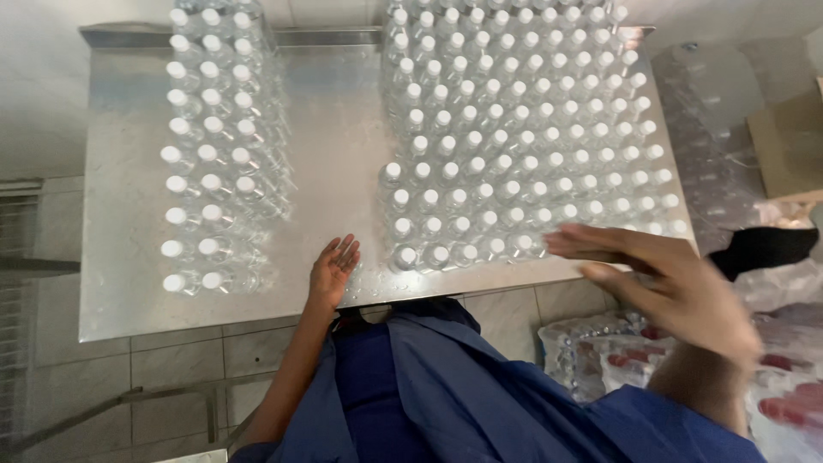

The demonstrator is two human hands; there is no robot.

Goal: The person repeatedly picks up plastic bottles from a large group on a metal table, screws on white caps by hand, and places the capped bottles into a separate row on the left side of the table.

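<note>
A person in a blue coat [446, 386] stands at a steel table [334, 154], seen from above. The left hand [333, 270] rests flat on the bare metal near the front edge, fingers spread loosely, holding nothing. Just to its right stands a large block of clear plastic bottles [523, 137] with white caps, packed upright in close rows and filling the right half of the table to its back edge. The right hand [664, 279] hovers open above the front right corner of that block, fingers stretched out and together, palm down, blurred and holding nothing. A smaller block of the same bottles [214, 146], three across, stands on the left side of the table, well apart from both hands. Wrapped bottle packs [600, 351] lie on the floor at the right.
</note>
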